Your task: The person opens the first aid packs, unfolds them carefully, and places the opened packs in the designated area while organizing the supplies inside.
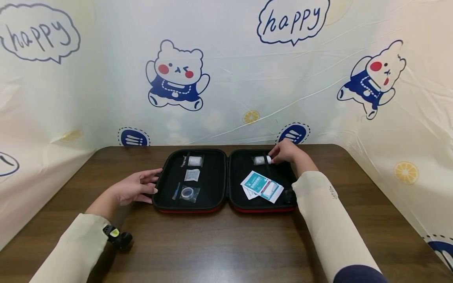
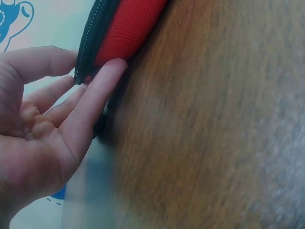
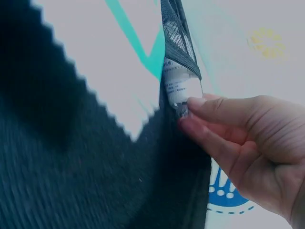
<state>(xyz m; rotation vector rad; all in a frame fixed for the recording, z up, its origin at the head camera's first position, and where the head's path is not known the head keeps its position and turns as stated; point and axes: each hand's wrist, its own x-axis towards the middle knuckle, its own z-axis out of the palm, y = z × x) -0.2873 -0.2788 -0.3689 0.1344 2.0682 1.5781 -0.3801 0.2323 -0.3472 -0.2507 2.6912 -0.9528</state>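
Note:
A black-lined case [image 1: 212,196] with a red shell lies spread flat on the table. My left hand [image 1: 132,186] touches its left edge with fairly straight, spread fingers; in the left wrist view, fingers rest against the zip rim and red shell [image 2: 131,33]. At the back of the right half, my right hand [image 1: 286,152] pinches the end of a bandage roll [image 1: 261,160] in a clear wrapper. Up close, the right wrist view shows thumb and fingertips on the wrapper's end, while the roll's other end sits under a black mesh strap [image 3: 181,45].
Green-and-white printed packets [image 1: 263,186] lie in the right half. The left half holds another wrapped roll [image 1: 195,161], a small white packet [image 1: 192,175], blue tweezers [image 1: 176,191] and a bagged tape roll [image 1: 188,193]. A patterned curtain [image 1: 230,78] hangs behind the wooden table [image 1: 212,247].

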